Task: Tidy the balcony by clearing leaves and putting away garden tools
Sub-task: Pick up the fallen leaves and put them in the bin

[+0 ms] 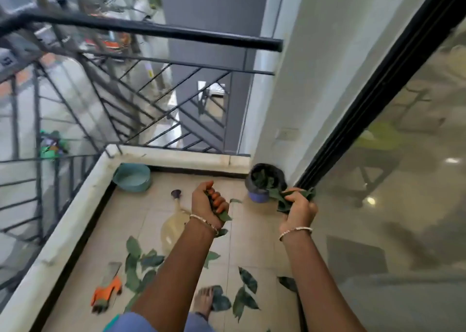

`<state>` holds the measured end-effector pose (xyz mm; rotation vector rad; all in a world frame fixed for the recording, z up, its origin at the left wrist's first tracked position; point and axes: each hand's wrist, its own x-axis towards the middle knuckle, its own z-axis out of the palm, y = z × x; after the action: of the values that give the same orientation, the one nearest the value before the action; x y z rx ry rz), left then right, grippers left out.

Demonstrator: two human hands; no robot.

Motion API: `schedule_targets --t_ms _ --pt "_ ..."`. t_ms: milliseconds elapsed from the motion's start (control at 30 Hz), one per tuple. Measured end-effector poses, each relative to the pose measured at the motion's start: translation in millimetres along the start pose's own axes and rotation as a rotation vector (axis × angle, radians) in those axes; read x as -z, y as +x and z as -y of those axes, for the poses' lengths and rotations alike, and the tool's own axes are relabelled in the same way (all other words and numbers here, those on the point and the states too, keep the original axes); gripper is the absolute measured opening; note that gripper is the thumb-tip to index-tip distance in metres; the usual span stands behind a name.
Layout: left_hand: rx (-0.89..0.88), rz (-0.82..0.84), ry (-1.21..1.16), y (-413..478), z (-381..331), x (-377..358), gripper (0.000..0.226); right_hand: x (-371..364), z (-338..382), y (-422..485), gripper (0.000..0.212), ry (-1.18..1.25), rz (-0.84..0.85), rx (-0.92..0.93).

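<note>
My left hand is closed around a bunch of green leaves, whose tips stick out below my fingers. Another clump of leaves is gripped in my right hand, just right of a small purple bin lined with a black bag that has leaves in it. Several loose leaves lie scattered on the tiled floor near my foot. An orange-handled garden tool rests on the floor at the lower left. A pale spray bottle with a dark cap lies on the tiles under my left arm.
A teal basin sits in the far left corner by the low parapet. Black metal railing bounds the balcony on the left and far side. A glass sliding door with a black frame runs along the right.
</note>
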<state>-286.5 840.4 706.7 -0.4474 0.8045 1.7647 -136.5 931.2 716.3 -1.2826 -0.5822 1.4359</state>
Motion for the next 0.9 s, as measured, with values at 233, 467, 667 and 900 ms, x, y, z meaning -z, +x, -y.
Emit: schedule_targets --t_ms 233,467,667,900 --pt "0.134 -0.021 0.170 79 -1 -63 0.039 -18 23 65 0.016 0.098 -0.231 -0.008" --pt "0.216 -0.047 0.279 159 20 -106 0.027 -16 20 127 0.023 0.149 -0.472 -0.047" --pt "0.263 -0.088 0.362 238 51 -141 0.026 -21 14 205 0.025 0.143 -0.571 -0.102" --pt "0.259 -0.205 0.383 342 81 -181 0.027 -41 3 327 0.024 0.063 -0.596 -0.201"
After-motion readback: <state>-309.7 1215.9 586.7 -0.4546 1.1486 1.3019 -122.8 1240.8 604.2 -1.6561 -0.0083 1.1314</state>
